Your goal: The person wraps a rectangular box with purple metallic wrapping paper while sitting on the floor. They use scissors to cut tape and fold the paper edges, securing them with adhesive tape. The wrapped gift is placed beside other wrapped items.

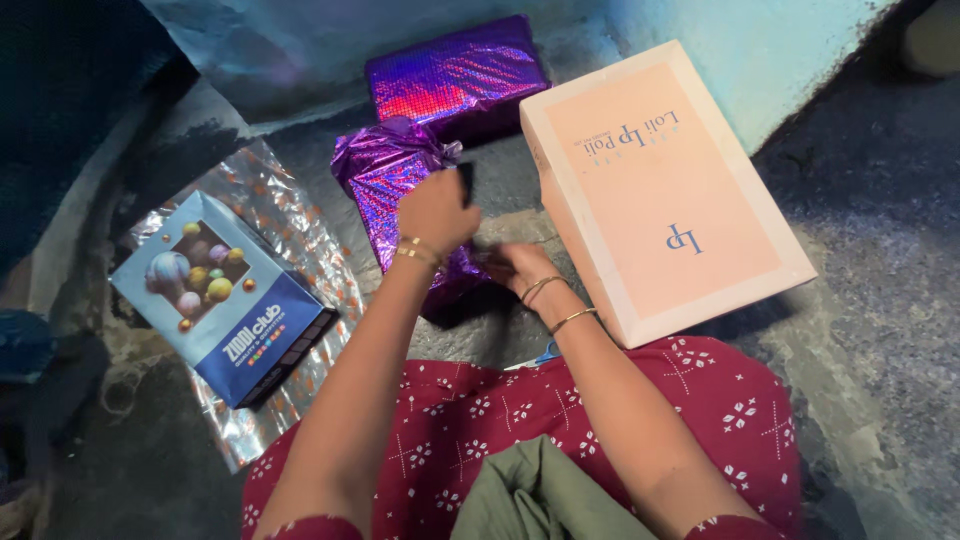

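So the person's left hand [437,212] was curled down on a box half-wrapped in shiny purple foil paper [400,195], a small dark thing poking out by the fingers. The right hand [520,268] was tucked low at the box's 4 o'clock edge; couldn't tell its grip. A closed peach cardboard box [660,190] sat at 3 o'clock, a blue printed carton [225,300] on silver wrap [300,230] at 9, another purple parcel [455,75] at 12. Rough grey concrete floor [860,250].

A rough grey floor [860,300] fills the scene; at twelve o'clock a pale blue wall [760,50] rises, while nine o'clock lies dim, perhaps dark cloth.
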